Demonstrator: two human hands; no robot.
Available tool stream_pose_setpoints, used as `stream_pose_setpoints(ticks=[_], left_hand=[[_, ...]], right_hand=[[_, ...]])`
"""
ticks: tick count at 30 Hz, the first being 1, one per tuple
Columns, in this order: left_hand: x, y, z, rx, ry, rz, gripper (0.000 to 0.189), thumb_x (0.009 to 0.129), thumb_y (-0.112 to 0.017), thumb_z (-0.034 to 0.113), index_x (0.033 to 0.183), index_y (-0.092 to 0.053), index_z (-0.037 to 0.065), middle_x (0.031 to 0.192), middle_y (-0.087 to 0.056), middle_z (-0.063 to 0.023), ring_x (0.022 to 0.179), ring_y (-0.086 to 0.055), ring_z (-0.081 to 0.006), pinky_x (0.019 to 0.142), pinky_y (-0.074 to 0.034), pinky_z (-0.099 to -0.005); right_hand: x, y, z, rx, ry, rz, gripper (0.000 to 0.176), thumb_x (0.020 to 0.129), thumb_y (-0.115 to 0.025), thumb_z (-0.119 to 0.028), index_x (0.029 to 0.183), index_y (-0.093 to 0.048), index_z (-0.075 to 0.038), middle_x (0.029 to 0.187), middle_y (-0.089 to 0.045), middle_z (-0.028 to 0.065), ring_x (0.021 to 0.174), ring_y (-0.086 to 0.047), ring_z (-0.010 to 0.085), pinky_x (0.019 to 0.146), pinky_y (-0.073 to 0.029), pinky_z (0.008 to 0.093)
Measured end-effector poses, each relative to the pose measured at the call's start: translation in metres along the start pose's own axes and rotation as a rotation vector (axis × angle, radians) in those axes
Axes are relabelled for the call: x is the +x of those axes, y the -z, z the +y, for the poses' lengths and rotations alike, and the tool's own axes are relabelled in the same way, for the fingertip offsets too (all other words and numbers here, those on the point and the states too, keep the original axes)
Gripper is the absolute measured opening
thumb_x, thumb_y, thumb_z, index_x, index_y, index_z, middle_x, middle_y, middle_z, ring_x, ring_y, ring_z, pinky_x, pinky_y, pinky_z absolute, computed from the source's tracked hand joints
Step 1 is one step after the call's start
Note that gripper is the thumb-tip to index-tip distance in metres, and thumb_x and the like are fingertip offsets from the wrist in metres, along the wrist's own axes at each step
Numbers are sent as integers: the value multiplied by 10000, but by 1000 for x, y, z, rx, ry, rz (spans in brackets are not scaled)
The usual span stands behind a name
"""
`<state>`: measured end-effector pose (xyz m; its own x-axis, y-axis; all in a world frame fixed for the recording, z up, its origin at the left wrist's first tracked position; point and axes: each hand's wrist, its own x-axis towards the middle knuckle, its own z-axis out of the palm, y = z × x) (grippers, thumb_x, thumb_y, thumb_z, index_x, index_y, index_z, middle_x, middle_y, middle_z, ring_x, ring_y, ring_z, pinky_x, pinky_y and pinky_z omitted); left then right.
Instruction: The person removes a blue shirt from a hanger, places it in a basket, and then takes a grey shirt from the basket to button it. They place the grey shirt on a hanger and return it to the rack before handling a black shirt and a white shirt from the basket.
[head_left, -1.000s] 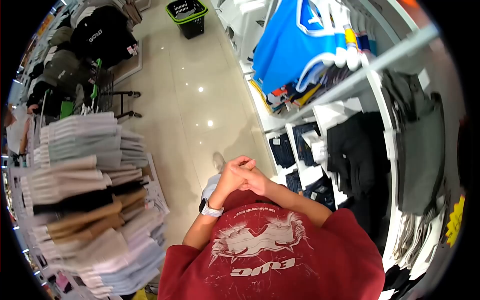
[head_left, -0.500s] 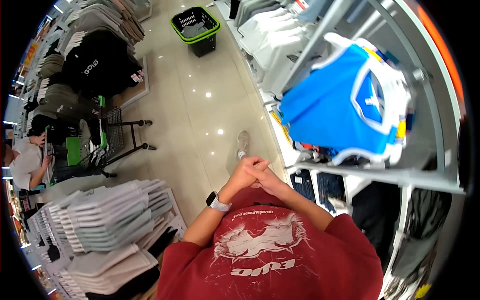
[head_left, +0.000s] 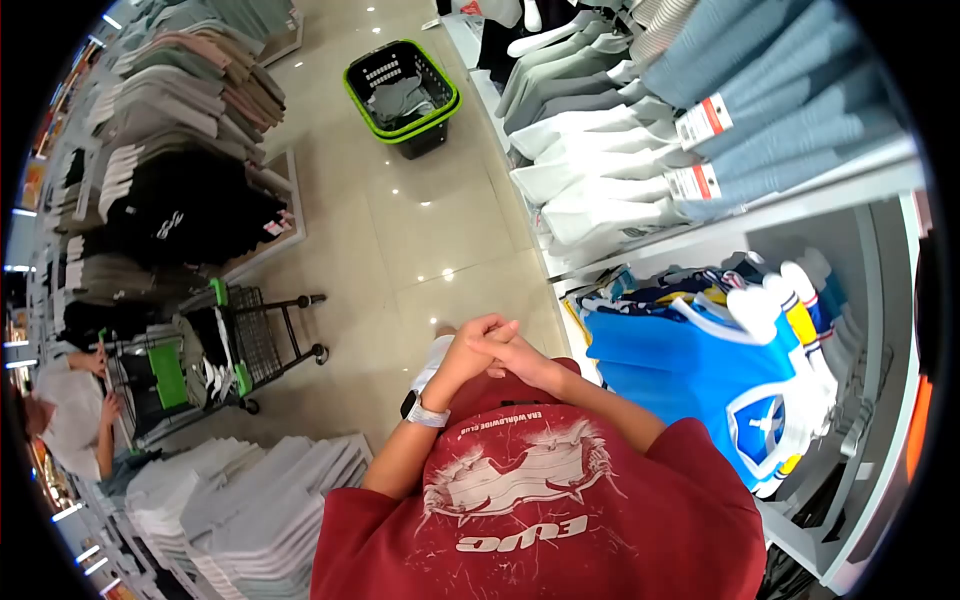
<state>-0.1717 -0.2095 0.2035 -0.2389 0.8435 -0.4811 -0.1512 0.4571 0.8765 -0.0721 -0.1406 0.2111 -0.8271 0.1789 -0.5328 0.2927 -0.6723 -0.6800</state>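
- We find the left hand (head_left: 462,352) and the right hand (head_left: 518,362) clasped together at the centre of the view, just in front of the chest.
- The fingers (head_left: 495,327) are curled closed, each hand wrapped over the other. They hold no object. We judge this to be a resting grip, with both arms bent and drawn in towards the body.
- A white-strapped wristwatch (head_left: 424,411) sits on the left wrist, at 7 o'clock from the clasp.
- A dark red cotton T-shirt with a white cracked print (head_left: 540,500) fills the view at 6 o'clock, directly under the forearms.
- A pale shoe (head_left: 433,358) shows just beside the left forearm, planted on the glossy beige tiled floor (head_left: 400,230).
- At 3 o'clock, near the right elbow, a bright blue sports jersey with white trim and a shield badge (head_left: 690,375) lies in a white shelf compartment (head_left: 860,290). We judge that it lies badge-up for display.
- At 1 o'clock, folded grey, white and blue garments with red price tags (head_left: 620,170) lie on the shelf above, tags facing the aisle so that they can be read.
- At 12 o'clock, well apart, a black plastic shopping basket with a green rim (head_left: 402,85) stands on the floor with grey cloth inside.
- At 9 o'clock stands a black wire trolley with green handles (head_left: 240,350). Beyond it another person in a white top (head_left: 70,420) works at the display.
- At 7 o'clock are stacks of folded pale tops (head_left: 240,500).
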Motion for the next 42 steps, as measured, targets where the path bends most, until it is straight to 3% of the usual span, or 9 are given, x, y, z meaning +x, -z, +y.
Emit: stream_pose_setpoints(ticks=[9,13,17,20,26,33,36,40,42], left_hand=[[181,147,55,65,-149,-134,366,910,-597,333,866,-616,-30,666,-598,-70,587,-549,-106,514,-458,-251],[251,217,110,-39,-43,-171,356,906,-606,321,874,-623,-33,666,-599,-56,586,-545,-100,519,-456,-247],[309,271,139,67,-7,-219,365,906,-606,332,863,-630,-30,679,-610,-51,593,-549,-101,526,-465,-257],[356,296,152,22,77,-243,374,905,-605,342,865,-633,-28,672,-609,-57,583,-548,-106,526,-464,-266],[451,340,130,-143,130,-210,404,909,-597,352,836,-619,-45,656,-597,-53,579,-539,-105,513,-450,-268],[561,423,90,-126,307,-73,373,930,-550,326,811,-621,-21,644,-601,-70,565,-553,-119,513,-450,-276],[601,459,49,-165,383,47,354,933,-521,301,835,-627,-21,681,-635,-85,579,-590,-144,538,-468,-283],[644,495,16,60,498,202,332,886,-541,282,937,-644,-30,774,-686,-123,692,-664,-197,651,-511,-311],[675,507,-26,196,419,243,200,860,-527,132,914,-620,-37,747,-658,-130,686,-647,-195,618,-516,-304]], right_hand=[[191,25,-114,146,3,15,273,922,-584,-359,848,-504,-109,598,-435,-50,442,-350,41,400,-258,200],[266,5,-186,374,-42,103,315,905,-612,-362,765,-450,-131,545,-388,-52,403,-335,45,383,-247,204],[334,2,-230,241,40,306,315,903,-614,-361,784,-437,-130,556,-405,-48,404,-350,48,383,-257,204],[376,15,-258,251,0,289,283,929,-573,-351,795,-458,-130,589,-434,-42,407,-342,57,396,-270,212],[477,66,-289,457,-187,180,297,933,-560,-371,782,-463,-135,551,-400,-44,392,-335,61,389,-265,212],[614,114,-320,301,-411,259,368,908,-573,-419,719,-480,-117,509,-413,-33,391,-402,92,394,-333,242],[670,155,-311,-102,-286,288,406,908,-560,-384,677,-567,-50,566,-566,43,508,-561,117,472,-435,234],[741,197,-289,-306,-293,401,273,855,-581,-247,712,-646,-23,586,-592,71,557,-598,167,546,-480,278],[779,217,-272,-528,-234,436,229,822,-588,-217,715,-663,-28,600,-603,99,571,-605,201,573,-487,302]])
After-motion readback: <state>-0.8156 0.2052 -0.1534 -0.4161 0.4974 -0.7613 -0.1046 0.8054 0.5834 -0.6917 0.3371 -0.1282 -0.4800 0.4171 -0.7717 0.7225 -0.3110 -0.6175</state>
